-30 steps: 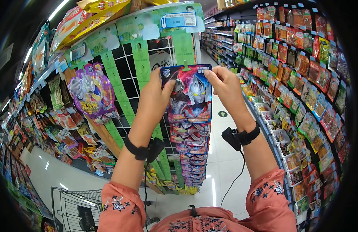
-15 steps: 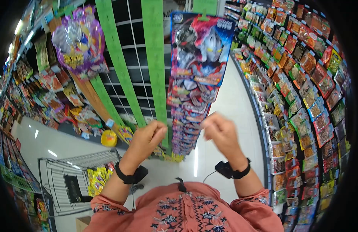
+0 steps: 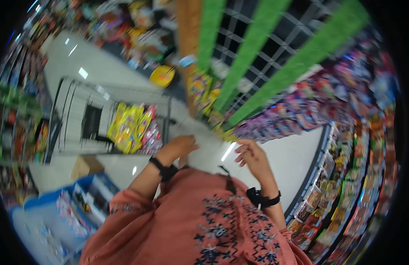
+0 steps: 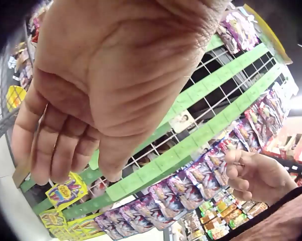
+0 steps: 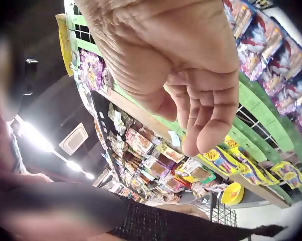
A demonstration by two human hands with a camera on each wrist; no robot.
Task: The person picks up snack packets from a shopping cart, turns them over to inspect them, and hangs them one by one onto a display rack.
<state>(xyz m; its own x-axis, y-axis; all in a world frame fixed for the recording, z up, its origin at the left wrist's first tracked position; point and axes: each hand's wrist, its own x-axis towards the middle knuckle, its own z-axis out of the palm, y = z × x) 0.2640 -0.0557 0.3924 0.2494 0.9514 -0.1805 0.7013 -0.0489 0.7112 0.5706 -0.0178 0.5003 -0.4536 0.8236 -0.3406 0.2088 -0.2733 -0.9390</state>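
Note:
My left hand (image 3: 180, 148) hovers in front of my waist with nothing in it, its fingers loosely bent. In the left wrist view its palm and relaxed fingers show up close. Level with it, my right hand (image 3: 255, 161) also holds nothing, fingers slightly curved and spread apart. Past the right hand, a column of shiny purple-and-red character packets (image 3: 297, 110) hangs on green strips (image 3: 253, 48); neither hand touches it. Small yellow packets (image 4: 65, 191) hang low on the same rack.
To the left stands a wire shopping cart (image 3: 63, 115) with yellow and pink packets (image 3: 131, 128) inside. A blue bin (image 3: 36, 207) and a cardboard box (image 3: 87, 167) sit by my left side. A yellow basket (image 3: 162, 76) lies near the rack's foot. Snack shelves (image 3: 350, 185) line the right.
Both hands have let go of the top character packet and come down toward my waist, fingers loosening. The view has swung down and left, bringing the cart closer and the blue bin into sight.

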